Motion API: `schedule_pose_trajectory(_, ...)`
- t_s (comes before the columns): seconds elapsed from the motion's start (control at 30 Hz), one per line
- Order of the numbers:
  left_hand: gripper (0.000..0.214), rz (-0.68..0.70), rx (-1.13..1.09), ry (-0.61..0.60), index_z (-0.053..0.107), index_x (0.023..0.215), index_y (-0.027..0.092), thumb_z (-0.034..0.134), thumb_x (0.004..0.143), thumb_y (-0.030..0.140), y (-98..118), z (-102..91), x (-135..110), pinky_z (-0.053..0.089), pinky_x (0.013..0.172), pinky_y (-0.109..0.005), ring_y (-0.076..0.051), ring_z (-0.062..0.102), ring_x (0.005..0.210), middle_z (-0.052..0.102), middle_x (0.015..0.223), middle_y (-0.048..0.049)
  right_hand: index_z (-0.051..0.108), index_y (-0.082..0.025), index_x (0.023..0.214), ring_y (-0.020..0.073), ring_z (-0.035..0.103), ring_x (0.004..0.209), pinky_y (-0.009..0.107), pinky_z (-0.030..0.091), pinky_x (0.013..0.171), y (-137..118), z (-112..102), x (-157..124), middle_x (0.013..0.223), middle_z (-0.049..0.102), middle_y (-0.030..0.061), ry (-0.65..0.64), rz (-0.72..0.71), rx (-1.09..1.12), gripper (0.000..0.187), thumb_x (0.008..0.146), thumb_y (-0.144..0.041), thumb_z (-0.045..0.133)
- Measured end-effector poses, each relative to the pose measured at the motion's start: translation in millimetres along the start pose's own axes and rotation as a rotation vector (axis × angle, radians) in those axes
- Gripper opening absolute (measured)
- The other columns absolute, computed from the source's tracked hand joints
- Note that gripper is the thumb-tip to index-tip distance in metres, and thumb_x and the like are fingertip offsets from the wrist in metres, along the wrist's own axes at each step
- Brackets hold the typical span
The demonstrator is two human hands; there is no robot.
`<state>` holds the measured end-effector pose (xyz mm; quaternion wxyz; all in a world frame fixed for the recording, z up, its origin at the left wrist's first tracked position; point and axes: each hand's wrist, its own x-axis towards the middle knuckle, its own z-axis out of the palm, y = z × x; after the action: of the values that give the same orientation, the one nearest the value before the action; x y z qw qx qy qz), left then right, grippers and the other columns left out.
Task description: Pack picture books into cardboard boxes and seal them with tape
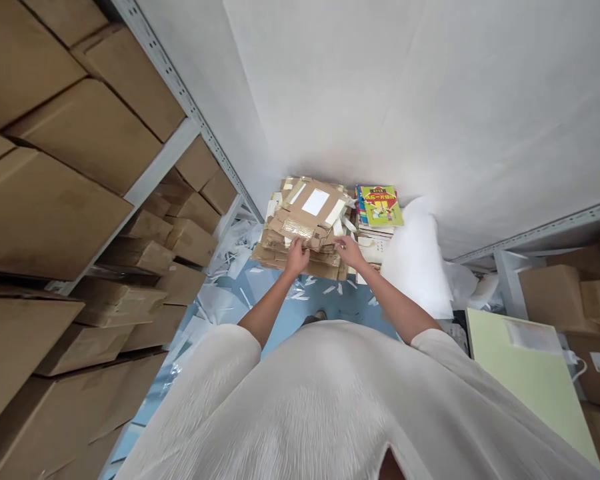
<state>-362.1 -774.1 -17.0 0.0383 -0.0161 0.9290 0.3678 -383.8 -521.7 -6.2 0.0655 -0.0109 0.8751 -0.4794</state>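
Note:
A stack of flattened cardboard boxes [300, 219] lies against the wall ahead, the top piece bearing a white label [315, 202] and strips of shiny tape. At its near edge, my left hand [297, 257] has its fingers closed on a flattened cardboard box, just below a taped patch. My right hand [349, 253] pinches at the right side of the same near edge; its fingertips are partly lost against the cardboard. Right of the stack stands a pile of books [381, 206] topped by a yellow-green cover.
Shelves of cardboard boxes [80, 140] line my left, with more boxes [550, 293] on the right. White foam wrap [417, 257] stands beside the books. Paper scraps [330, 289] litter the blue floor [280, 313]. A pale green board [535, 373] is near my right side.

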Motion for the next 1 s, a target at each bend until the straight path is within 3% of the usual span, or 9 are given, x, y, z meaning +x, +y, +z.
schedule_pose_trajectory(0.13,0.047,-0.071,-0.137,0.041,0.064,0.146,0.022,0.06,0.099,0.017,-18,-0.9,14,0.045,0.134,-0.047,-0.03,0.054,0.157,0.062,0.16,-0.0161,0.081,-0.024,0.134,0.0367,0.059,0.15,0.053,0.044,0.132,-12,19,21,0.16,0.069,0.0114,-0.086,-0.13,-0.223,0.046,0.091,-0.02,0.066)
schedule_pose_trajectory(0.23,0.043,-0.196,-0.34,0.109,0.065,0.137,0.024,0.068,0.095,0.017,-24,4.7,24,0.053,0.123,-0.046,-0.029,0.065,0.143,0.066,0.151,-0.0152,0.076,-0.026,0.147,0.0409,0.053,0.157,0.058,0.042,0.133,-15,32,31,0.171,0.06,0.0097,-0.154,-0.143,-0.318,0.057,0.091,-0.022,0.069)
schedule_pose_trajectory(0.37,0.045,-0.406,-0.695,0.288,0.063,0.122,0.024,0.082,0.083,0.013,-26,13.8,36,0.059,0.103,-0.042,-0.026,0.073,0.113,0.07,0.132,-0.0123,0.071,-0.016,0.155,0.0425,0.05,0.161,0.061,0.041,0.134,-11,45,37,0.175,0.054,0.018,-0.242,-0.16,-0.39,0.063,0.093,-0.023,0.065)
schedule_pose_trajectory(0.47,0.049,-0.462,-0.899,0.426,0.059,0.113,0.026,0.088,0.076,0.013,-27,19.3,43,0.059,0.097,-0.037,-0.022,0.071,0.107,0.068,0.122,-0.0074,0.071,-0.016,0.154,0.0414,0.051,0.161,0.062,0.041,0.135,-7,48,39,0.175,0.054,0.0184,-0.241,-0.174,-0.398,0.061,0.094,-0.024,0.065)
schedule_pose_trajectory(0.6,0.055,-0.499,-1.07,0.507,0.052,0.111,0.027,0.093,0.075,0.018,-27,21.7,50,0.059,0.09,-0.033,-0.019,0.071,0.103,0.069,0.112,-0.004,0.073,-0.018,0.15,0.0382,0.053,0.16,0.059,0.043,0.135,-5,44,41,0.171,0.059,0.0167,-0.207,-0.233,-0.335,0.056,0.094,-0.025,0.064)
schedule_pose_trajectory(0.73,0.043,-0.497,-1.096,0.456,0.056,0.104,0.025,0.093,0.083,0.03,-22,16.2,58,0.058,0.085,-0.034,-0.019,0.071,0.088,0.069,0.092,-0.0014,0.073,-0.017,0.148,0.0377,0.055,0.157,0.059,0.044,0.133,-9,38,42,0.167,0.062,0.0181,-0.166,-0.259,-0.274,0.055,0.096,-0.027,0.061)
schedule_pose_trajectory(0.87,0.036,-0.388,-1.037,0.386,0.061,0.09,0.024,0.091,0.085,0.043,-14,8.0,66,0.058,0.081,-0.034,-0.02,0.07,0.081,0.064,0.077,0.0017,0.074,-0.02,0.146,0.0378,0.059,0.152,0.062,0.043,0.134,-12,34,41,0.163,0.065,0.0174,-0.116,-0.297,-0.212,0.053,0.095,-0.028,0.063)
schedule_pose_trajectory(1.0,0.03,-0.277,-0.979,0.437,0.062,0.091,0.025,0.086,0.087,0.043,-10,0.5,68,0.057,0.079,-0.031,-0.018,0.068,0.077,0.061,0.075,0.0042,0.075,-0.023,0.142,0.0364,0.06,0.151,0.061,0.044,0.132,-17,29,40,0.159,0.067,0.0161,-0.079,-0.326,-0.16,0.047,0.098,-0.034,0.063)
